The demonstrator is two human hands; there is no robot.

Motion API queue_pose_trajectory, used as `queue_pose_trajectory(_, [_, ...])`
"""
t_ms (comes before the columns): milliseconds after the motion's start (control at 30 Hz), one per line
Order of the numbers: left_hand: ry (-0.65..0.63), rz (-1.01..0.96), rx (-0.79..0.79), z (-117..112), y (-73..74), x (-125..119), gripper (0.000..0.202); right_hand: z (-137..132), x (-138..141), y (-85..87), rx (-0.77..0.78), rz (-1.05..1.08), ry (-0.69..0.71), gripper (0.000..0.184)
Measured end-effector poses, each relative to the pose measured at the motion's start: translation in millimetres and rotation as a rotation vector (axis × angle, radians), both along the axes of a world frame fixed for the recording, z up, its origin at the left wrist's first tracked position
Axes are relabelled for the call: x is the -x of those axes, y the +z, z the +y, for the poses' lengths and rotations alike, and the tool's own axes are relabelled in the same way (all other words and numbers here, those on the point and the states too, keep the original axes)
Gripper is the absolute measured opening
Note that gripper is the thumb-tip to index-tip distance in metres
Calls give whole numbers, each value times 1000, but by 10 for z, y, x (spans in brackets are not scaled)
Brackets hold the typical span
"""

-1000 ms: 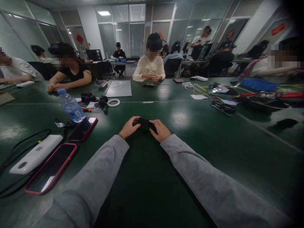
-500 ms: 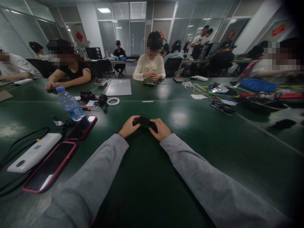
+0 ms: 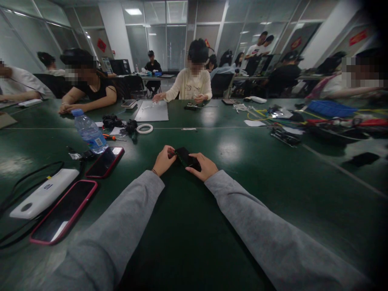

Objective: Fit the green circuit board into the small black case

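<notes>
A dark, flat rectangular device with a faint green tint along its near edge is held just above or on the green table; its exact kind is too dark to tell. My right hand grips the right end, thumb in front and fingers over the top. At the left end, my left hand has thumb and fingertips pinched together against the corner. Whether a small part sits in that pinch is hidden.
Left of my arms lie two red-cased phones, a white power bank with black cables and a water bottle. Beyond are a tape roll and a screwdriver. Wires and a blue tray occupy the right. Several people sit around.
The device has tilted so more of its flat face shows. My left fingers have drawn into a pinch at its corner. Across the table, a person's arm has reached out over the white board.
</notes>
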State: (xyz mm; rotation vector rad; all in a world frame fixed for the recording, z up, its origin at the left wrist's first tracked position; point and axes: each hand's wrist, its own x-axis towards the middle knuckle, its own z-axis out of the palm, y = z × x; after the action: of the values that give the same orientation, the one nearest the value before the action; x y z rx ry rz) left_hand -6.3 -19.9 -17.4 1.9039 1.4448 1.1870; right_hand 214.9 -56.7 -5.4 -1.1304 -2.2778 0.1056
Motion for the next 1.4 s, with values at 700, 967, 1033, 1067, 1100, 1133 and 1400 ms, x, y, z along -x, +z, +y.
queue_pose_trajectory(700, [-17, 66, -6, -58, 60, -4, 11, 28, 6, -34, -17, -157, 115, 58])
queue_pose_trajectory(967, [-19, 63, 3, -52, 45, -11, 10, 3, 27, -25, -10, -139, 106, 57])
queue_pose_trajectory(1033, [-20, 71, 2, -55, 51, -11, 10, 5, 29, -27, -7, -136, 99, 57])
queue_pose_trajectory(1067, [-22, 77, 2, -58, 55, -11, 10, 8, 28, -29, -5, -138, 96, 57])
queue_pose_trajectory(1100, [-22, 82, 2, -61, 60, -11, 9, 13, 28, -32, -5, -140, 93, 57])
queue_pose_trajectory(1133, [-22, 86, 2, -65, 66, -11, 9, 17, 26, -35, -6, -142, 92, 57])
queue_pose_trajectory(1400, [-13, 85, 8, -109, 129, -30, 8, 38, 16, -64, 13, -147, 88, 57])
